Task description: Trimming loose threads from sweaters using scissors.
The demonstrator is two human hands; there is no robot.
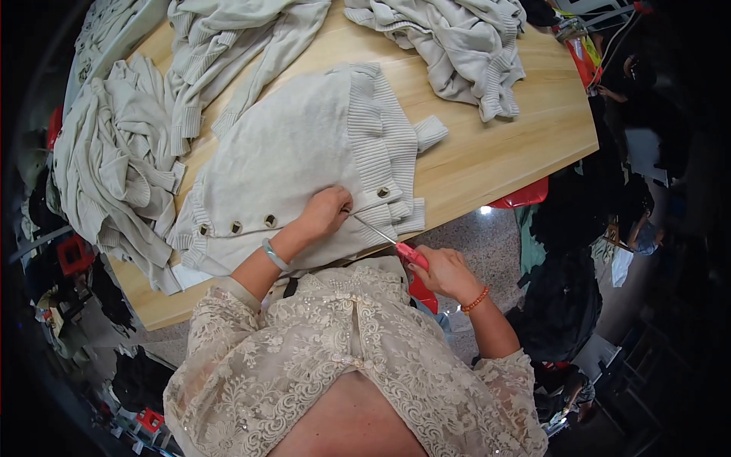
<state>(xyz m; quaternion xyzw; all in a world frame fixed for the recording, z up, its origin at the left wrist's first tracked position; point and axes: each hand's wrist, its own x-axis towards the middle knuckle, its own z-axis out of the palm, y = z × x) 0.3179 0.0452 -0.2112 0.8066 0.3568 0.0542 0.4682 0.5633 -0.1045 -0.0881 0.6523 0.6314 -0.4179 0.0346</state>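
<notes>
A light beige knitted cardigan (289, 145) lies spread on the table in front of me, its ribbed hem to the right. Along its near edge runs a row of several dark buttons (269, 221). My left hand (329, 211) is closed on the cardigan at this edge, its fingertips pinched around a spot between two buttons. My right hand (449, 272) grips the red handle of a slim tool (375, 229) with a long thin metal shaft. The shaft points up and left to the left fingertips. Its tip is too small to make out there.
More beige knitted garments lie heaped on the wooden table (525, 141): a pile at the left (114, 160), one at the back (228, 46) and one at the far right (472, 53). A red stool (520, 195) stands beyond the table's right edge. Another person (636, 84) is at the upper right.
</notes>
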